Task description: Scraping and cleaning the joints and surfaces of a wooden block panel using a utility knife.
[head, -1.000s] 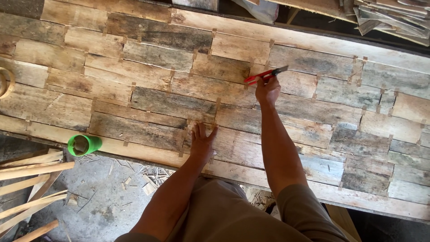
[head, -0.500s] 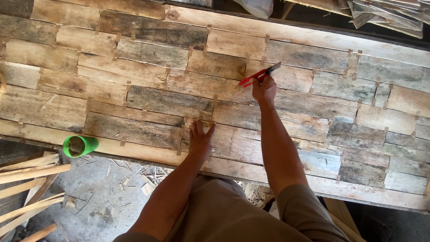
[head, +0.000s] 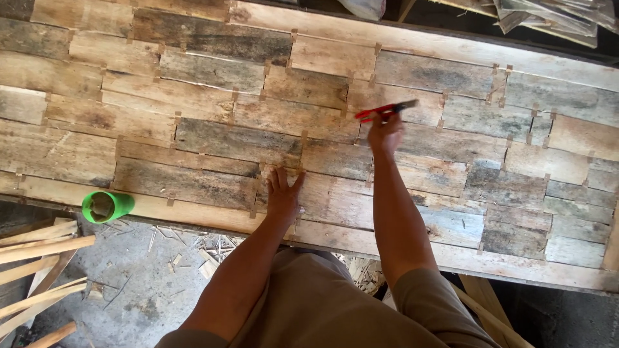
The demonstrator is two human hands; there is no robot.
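Pliers [head: 385,109], red-handled with a dark head, sit clenched in the right hand [head: 385,132], out over the far half of the woven wood panel [head: 193,138]. Head view only: left hand [head: 282,196] lies flat and released, fingers spread, palm pressing a strip near the panel's near edge. Panel is weathered grey-brown slats interlaced with thin cross strips, resting on a long bench. Green cup [head: 106,206] lies on its side at the near edge, well apart to the left. Loose wood sticks [head: 39,248] and shavings on the concrete floor below. Judgement: firm downward pressure from the flat palm should stop slats shifting while the tool works; short, controlled squeezes, wrist straight.
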